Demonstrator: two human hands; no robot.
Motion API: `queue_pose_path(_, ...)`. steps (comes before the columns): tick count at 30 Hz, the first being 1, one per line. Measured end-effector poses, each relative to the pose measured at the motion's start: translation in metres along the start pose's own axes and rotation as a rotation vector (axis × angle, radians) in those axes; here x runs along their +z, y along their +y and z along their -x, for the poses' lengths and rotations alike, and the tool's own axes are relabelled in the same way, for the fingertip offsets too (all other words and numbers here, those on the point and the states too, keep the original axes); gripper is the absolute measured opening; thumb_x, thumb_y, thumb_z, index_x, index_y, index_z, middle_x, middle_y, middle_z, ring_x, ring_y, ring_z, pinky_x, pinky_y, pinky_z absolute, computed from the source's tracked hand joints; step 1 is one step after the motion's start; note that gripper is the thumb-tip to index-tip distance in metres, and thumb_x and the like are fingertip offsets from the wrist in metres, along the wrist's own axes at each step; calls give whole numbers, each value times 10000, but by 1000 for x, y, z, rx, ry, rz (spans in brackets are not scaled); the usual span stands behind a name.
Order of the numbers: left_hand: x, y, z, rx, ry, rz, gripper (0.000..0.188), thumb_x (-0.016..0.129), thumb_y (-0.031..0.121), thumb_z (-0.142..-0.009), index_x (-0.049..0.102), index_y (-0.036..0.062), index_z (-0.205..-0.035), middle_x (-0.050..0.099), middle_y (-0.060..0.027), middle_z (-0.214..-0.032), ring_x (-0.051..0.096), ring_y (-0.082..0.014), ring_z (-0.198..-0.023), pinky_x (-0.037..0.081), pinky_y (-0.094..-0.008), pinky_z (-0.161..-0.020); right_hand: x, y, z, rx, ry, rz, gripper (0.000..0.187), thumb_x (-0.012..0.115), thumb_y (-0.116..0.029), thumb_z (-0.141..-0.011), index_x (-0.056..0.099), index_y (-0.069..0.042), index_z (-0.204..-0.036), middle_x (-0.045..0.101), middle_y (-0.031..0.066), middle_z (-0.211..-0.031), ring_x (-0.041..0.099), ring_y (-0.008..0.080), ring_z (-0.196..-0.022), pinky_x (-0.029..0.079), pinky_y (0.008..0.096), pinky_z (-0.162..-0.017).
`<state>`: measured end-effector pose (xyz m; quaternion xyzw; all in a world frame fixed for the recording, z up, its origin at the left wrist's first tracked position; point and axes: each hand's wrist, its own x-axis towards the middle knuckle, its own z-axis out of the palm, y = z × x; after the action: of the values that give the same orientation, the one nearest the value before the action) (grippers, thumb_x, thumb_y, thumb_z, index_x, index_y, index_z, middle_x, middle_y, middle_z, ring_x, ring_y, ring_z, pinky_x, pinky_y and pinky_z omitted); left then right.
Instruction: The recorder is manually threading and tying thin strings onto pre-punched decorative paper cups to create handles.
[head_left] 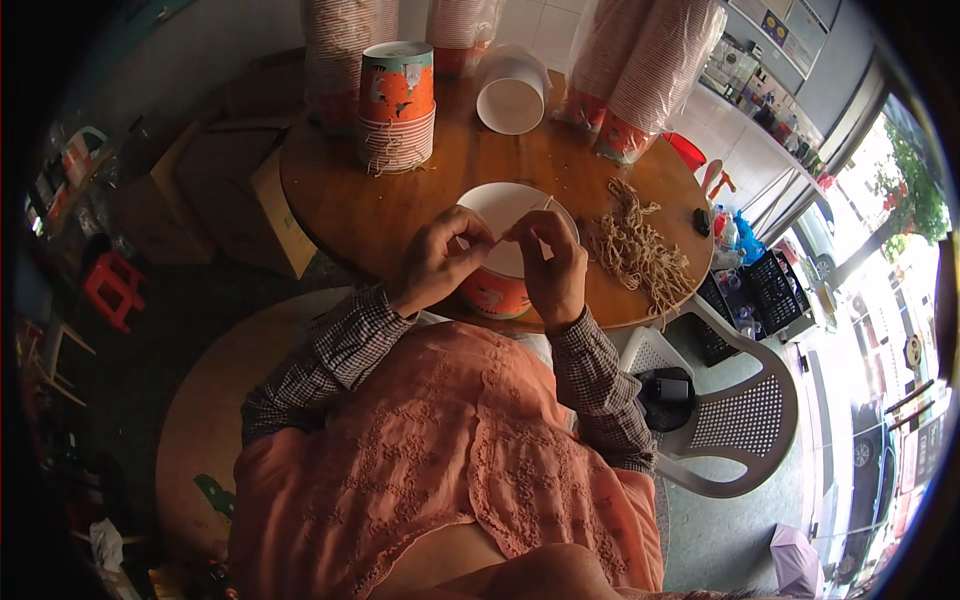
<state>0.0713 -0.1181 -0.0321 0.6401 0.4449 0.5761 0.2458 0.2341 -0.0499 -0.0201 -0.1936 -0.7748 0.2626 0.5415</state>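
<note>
A round paper tub [497, 296], white inside with an orange printed outside, stands at the near edge of the wooden table. Over its opening, my left hand [440, 258] and my right hand [552, 262] meet fingertip to fingertip, both closed in a pinch. A short end of pale cord [547, 203] sticks up by my right fingers. What my left fingertips hold is too small to make out. Just right of the tub lies a loose heap of beige cords [640, 245].
On the round table [330, 200] stand a stack of orange tubs [397, 105], a tipped white tub [511, 100] and plastic-wrapped tub stacks [640, 90]. A small black object [702, 221] lies at the right edge. A plastic chair [745, 415] stands at right, cardboard boxes [225, 190] at left.
</note>
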Motion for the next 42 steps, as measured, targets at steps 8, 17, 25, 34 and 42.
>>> queue_pose_path(8,6,-2,10,89,9,-83,51,580,53,-873,570,22,-912,555,-33,-937,534,-134,-942,403,-266,-887,-3,3,-4,-133,66,124,59,612,-4,-806,599,-43,-849,662,77,-902,606,269,-851,473,353,-766)
queue_pose_path(17,14,10,-10,-41,17,106,150,597,144,-901,615,4,-952,647,-57,-901,608,-117,-779,480,-282,-711,-17,-12,-17,-230,-35,161,104,646,-14,-778,626,-42,-876,665,75,-902,604,264,-821,488,344,-712)
queue_pose_path(25,9,12,-14,19,9,-87,156,606,152,-860,645,1,-862,660,-52,-756,611,-121,-727,471,-276,-686,-31,-9,-15,88,-322,-130,106,578,2,-855,611,-29,-950,671,99,-859,654,175,-728,505,289,-632)
queue_pose_path(34,-5,7,-3,152,2,-287,117,637,144,-793,643,28,-778,656,-70,-739,631,-204,-742,455,-328,-804,-42,7,-21,-418,-84,595,205,562,1,-748,575,-52,-946,572,120,-809,592,306,-787,496,394,-638)
queue_pose_path(42,-8,-16,7,425,-5,-524,28,662,99,-775,641,82,-770,643,-20,-794,624,-173,-792,329,-407,-982,-72,31,-13,-330,-27,692,206,575,-25,-766,578,-47,-971,598,98,-861,601,281,-821,511,369,-669)
